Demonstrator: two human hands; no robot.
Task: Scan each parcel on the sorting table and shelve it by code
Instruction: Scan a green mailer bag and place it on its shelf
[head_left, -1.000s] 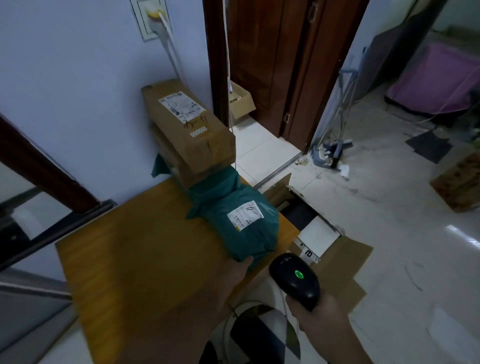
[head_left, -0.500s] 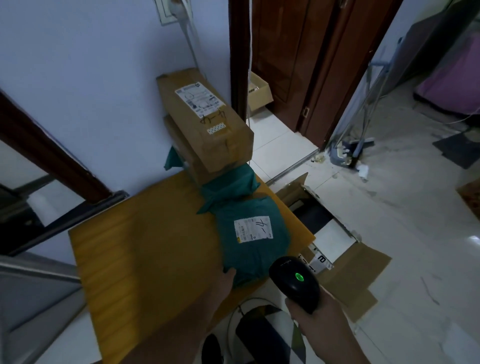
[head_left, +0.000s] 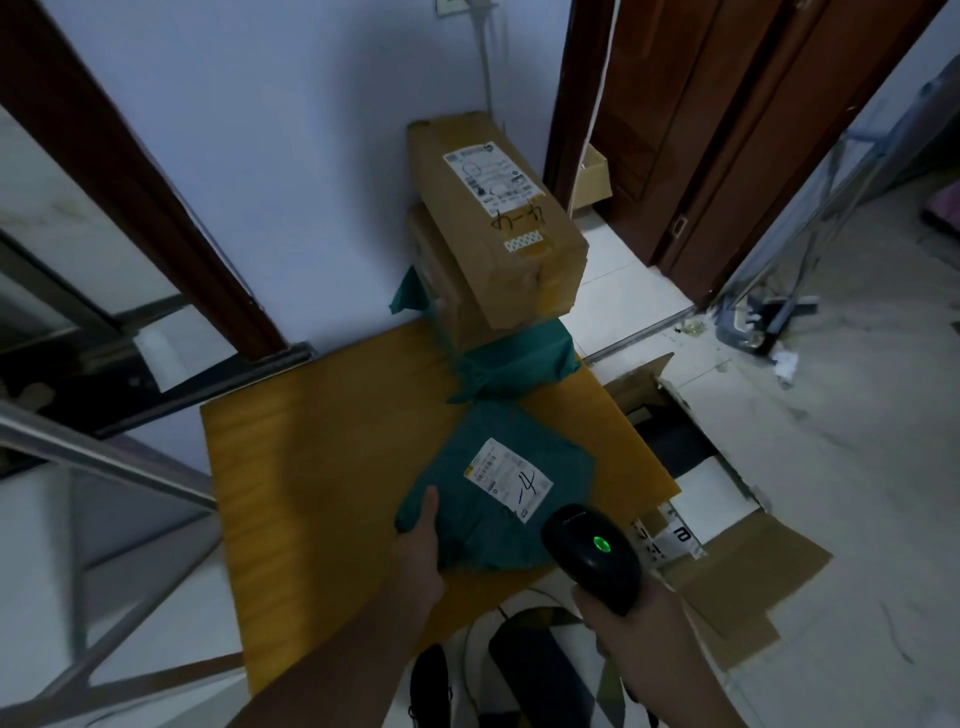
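Note:
A green plastic mailer parcel (head_left: 488, 499) with a white label marked "-4" lies at the near right of the yellow sorting table (head_left: 322, 467). My left hand (head_left: 421, 540) grips its near left corner, thumb on top. My right hand (head_left: 628, 629) holds a black barcode scanner (head_left: 592, 556) with a green light lit, just right of the parcel over the table's near edge. Behind, a second green mailer (head_left: 519, 358) lies under two stacked cardboard boxes (head_left: 493, 228) against the wall.
An open cardboard box (head_left: 727, 561) with white contents sits on the floor right of the table. A metal rail (head_left: 104, 462) crosses at the left. A brown door (head_left: 727, 130) stands at the back right. My shoe (head_left: 428, 686) shows below the table.
The green parcel has been pulled toward me along the table, away from the stacked boxes. My left hand moved to its near left corner. The scanner stays lit beside it.

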